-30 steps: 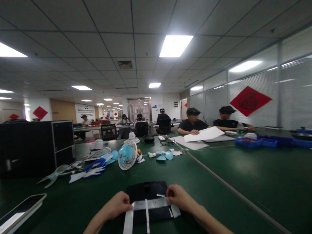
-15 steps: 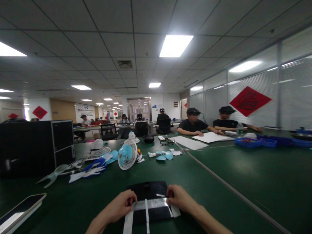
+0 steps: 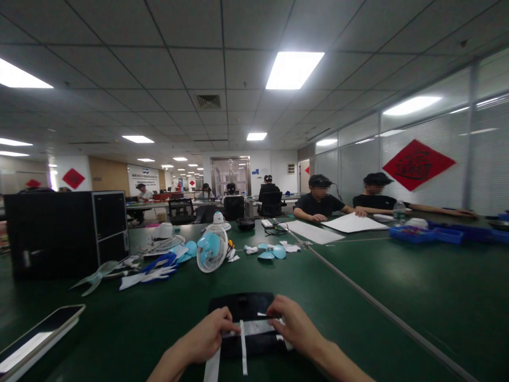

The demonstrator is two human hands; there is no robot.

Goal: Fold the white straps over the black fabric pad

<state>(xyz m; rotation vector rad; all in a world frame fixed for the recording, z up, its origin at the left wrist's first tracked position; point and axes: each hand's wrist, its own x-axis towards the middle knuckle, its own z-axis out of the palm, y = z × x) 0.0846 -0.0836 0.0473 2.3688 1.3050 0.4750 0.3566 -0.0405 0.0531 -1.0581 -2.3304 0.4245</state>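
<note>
Head: shiny strip [image 3: 255, 327] across black pad [image 3: 242, 306]

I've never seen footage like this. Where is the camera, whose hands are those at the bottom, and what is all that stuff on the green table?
There is no machine here. The camera sits on a person's head and looks forward and down, so the two hands at the bottom are that person's own. The left hand and the right hand each pinch an end of a silvery strip laid across a flat black piece on the green table. Narrow white strips run from it toward the person. Farther off are a small fan, blue and white gloves, a phone near the left edge and a black computer case. The people across the table with white sheets are co-workers, and their hands are not the wearer's.
</note>
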